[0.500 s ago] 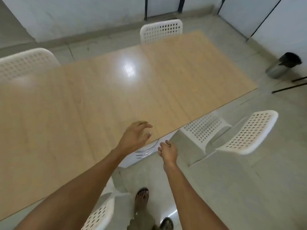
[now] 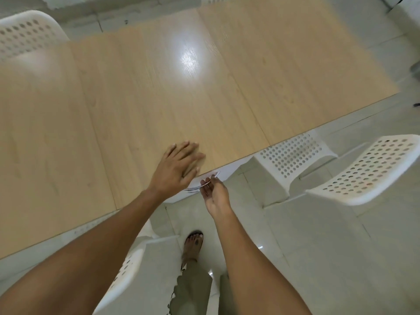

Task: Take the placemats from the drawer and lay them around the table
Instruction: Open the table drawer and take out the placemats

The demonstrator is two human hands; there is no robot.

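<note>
Our left hand (image 2: 179, 165) lies flat and open on the table (image 2: 136, 98), right at its near edge, gripping nothing. Our right hand (image 2: 213, 194) is just below that edge w/ fingertips (image 2: 208, 181) curled round the thin metal handle (image 2: 200, 186) of the white drawer (image 2: 225, 171) under the table; the hold looks light, finger-only.

Placemats: not visible, presumably inside the drawer, which looks barely open or not at all; can't tell.

Risks, as we judge them: the fingertip hold could slip off the handle on a sharp pull. If the drawer sticks, the table may shift, so the flat left hand prob. serves as a brace. A hard yank could bring the drawer into our legs, since our sandalled foot (image 2: 193, 244) stands just below the handle.

In the way: a white perforated chair (image 2: 363, 176) just right of the drawer and another chair (image 2: 127, 276) left of it, both near the table edge, leaving a tight gap. Tabletop bare.
</note>
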